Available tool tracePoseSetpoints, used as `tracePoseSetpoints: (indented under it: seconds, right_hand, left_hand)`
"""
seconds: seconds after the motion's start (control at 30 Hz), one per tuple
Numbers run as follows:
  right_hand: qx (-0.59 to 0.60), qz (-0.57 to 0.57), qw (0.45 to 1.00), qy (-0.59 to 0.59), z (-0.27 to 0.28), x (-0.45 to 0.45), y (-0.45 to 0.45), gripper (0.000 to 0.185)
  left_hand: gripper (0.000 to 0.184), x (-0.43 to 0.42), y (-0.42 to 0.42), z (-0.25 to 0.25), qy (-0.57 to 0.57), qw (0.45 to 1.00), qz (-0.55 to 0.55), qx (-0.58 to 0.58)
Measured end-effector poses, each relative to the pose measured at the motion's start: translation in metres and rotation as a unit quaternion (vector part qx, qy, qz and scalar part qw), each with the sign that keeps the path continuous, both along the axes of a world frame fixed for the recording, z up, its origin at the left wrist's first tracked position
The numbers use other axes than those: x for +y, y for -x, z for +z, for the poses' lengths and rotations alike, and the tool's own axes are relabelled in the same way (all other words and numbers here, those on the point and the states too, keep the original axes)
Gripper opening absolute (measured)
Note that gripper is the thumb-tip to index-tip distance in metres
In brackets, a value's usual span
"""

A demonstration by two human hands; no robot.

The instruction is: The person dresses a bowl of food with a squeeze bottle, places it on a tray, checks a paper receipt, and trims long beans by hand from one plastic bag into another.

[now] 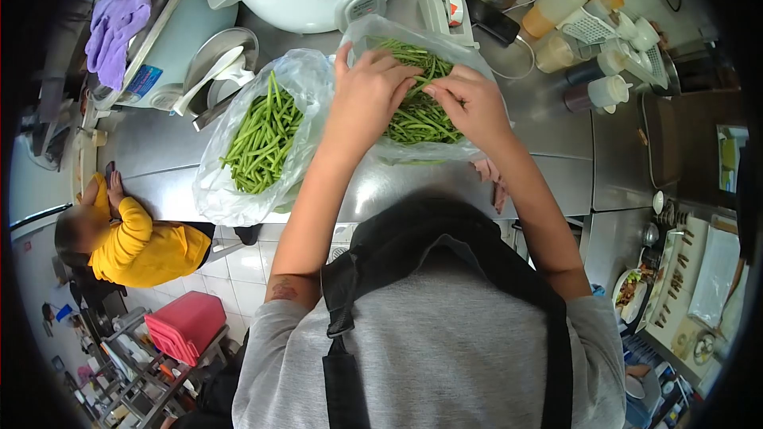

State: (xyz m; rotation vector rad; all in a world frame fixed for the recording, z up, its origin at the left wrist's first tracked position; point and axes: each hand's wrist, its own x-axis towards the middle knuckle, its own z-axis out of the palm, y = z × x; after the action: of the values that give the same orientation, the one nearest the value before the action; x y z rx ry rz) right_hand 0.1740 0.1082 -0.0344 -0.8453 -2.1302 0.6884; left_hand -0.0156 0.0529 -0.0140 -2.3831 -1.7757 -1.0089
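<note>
A steel counter (548, 135) ran beneath everything, with a white cooker (294, 0) at its far side. In front, two clear bags stood open side by side. The left bag (214, 187) held a pile of green beans (266, 139); the right bag (366, 30) held another pile (421, 125), more tangled. Both hands worked over the right bag, apart from each other by a small gap. The left hand (373, 83) had its fingertips pinched on a bean (421, 80), just above that pile; the right hand (470, 103) seemed to pinch the same bean, thumb against fingers. So thin a bean probably called for a light pinch, tips close together, wrists low and clear of the plastic, lest the soft rim fold inward.
</note>
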Motion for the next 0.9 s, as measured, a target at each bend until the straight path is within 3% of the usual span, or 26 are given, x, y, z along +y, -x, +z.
tracePoseSetpoints:
  seconds: [0.07,0.17,0.27,0.3,0.37,0.57,0.7,0.73,0.8,0.9]
  right_hand:
    - [0.020,-0.021,0.997,0.076,0.005,0.000,0.000,0.012]
    - [0.097,-0.027,0.984,0.147,-0.003,-0.001,0.002,0.013]
    - [0.128,-0.009,0.973,0.194,-0.020,-0.002,0.005,0.014]
    - [0.126,-0.001,0.969,0.211,-0.022,-0.003,0.005,0.015]
    - [0.024,0.019,0.979,0.204,-0.024,-0.009,0.001,0.015]
    - [-0.077,-0.014,0.988,0.137,-0.049,-0.011,-0.013,0.012]
    - [-0.210,0.014,0.969,0.131,-0.052,-0.014,-0.018,0.012]
    - [-0.237,0.029,0.962,0.129,-0.051,-0.015,-0.016,0.012]
    - [-0.203,0.014,0.973,0.111,-0.056,-0.015,-0.016,0.012]
    - [-0.152,0.013,0.981,0.121,-0.050,-0.014,-0.017,0.015]
  left_hand:
    - [0.021,-0.002,0.000,-0.004,0.075,0.996,0.001,-0.051]
    - [0.020,-0.006,-0.012,-0.016,0.163,0.921,0.002,-0.354]
    - [0.015,-0.008,-0.024,-0.039,0.125,0.882,0.032,-0.454]
    - [0.017,-0.008,-0.028,-0.047,0.131,0.846,0.027,-0.516]
    - [0.023,-0.008,-0.035,-0.062,0.142,0.763,0.018,-0.630]
    - [0.018,-0.004,-0.015,-0.061,0.140,0.667,0.044,-0.731]
    - [0.016,-0.012,-0.009,-0.070,0.184,0.871,0.029,-0.454]
    - [0.018,-0.015,-0.010,-0.070,0.203,0.902,0.025,-0.381]
    - [0.022,-0.020,-0.013,-0.074,0.237,0.944,0.019,-0.228]
    - [0.023,-0.020,-0.019,-0.088,0.226,0.953,0.022,-0.202]
